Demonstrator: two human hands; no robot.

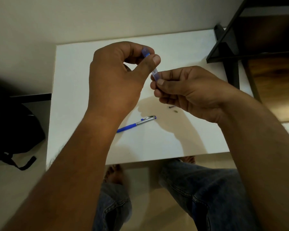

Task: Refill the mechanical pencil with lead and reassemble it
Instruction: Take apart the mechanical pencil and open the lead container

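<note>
Lead tube (154,72), pinched by both hands' fingers (155,60)

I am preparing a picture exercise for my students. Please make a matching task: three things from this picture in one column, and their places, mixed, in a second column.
Things:
1. lead tube
2. mechanical pencil
3. black bag

Places:
A. lying on the white table
B. on the floor, left of the table
C. held between left hand and right hand

Pairs: 1-C, 2-A, 3-B
</note>
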